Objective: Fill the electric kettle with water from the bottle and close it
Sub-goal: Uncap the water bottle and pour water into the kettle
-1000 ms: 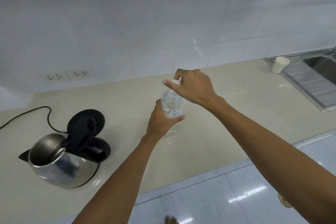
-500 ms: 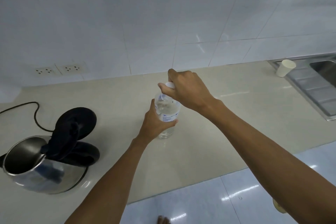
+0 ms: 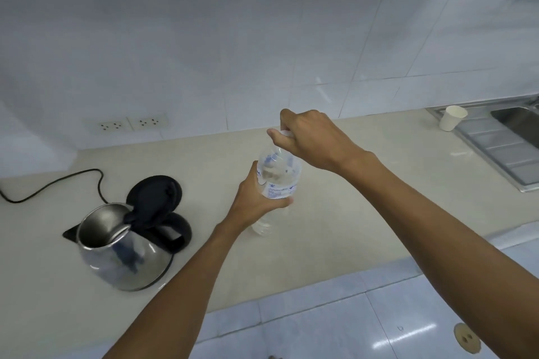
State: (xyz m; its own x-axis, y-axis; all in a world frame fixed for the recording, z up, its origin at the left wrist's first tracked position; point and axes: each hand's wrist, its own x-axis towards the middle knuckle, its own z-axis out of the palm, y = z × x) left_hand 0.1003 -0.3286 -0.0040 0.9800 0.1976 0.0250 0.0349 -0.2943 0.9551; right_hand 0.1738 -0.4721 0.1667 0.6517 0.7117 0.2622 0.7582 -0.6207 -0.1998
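A clear plastic water bottle (image 3: 278, 175) with a white label stands upright on the beige counter (image 3: 335, 227), near the middle. My left hand (image 3: 256, 201) wraps around its body from the left. My right hand (image 3: 312, 137) closes over the white cap at the top, hiding most of it. To the left sits the steel electric kettle (image 3: 122, 253) with a black handle; its black lid (image 3: 156, 192) is swung up and open, and the inside looks empty.
The kettle's black cord (image 3: 58, 186) runs left along the counter. Two wall sockets (image 3: 131, 124) sit in the white tiles behind. At the far right stand a white paper cup (image 3: 452, 122) and a steel sink (image 3: 501, 143). The floor lies below the counter's front edge.
Both hands keep their hold on the bottle and cap. The camera has shifted, so the kettle sits further into view; the bottle stays on the counter.
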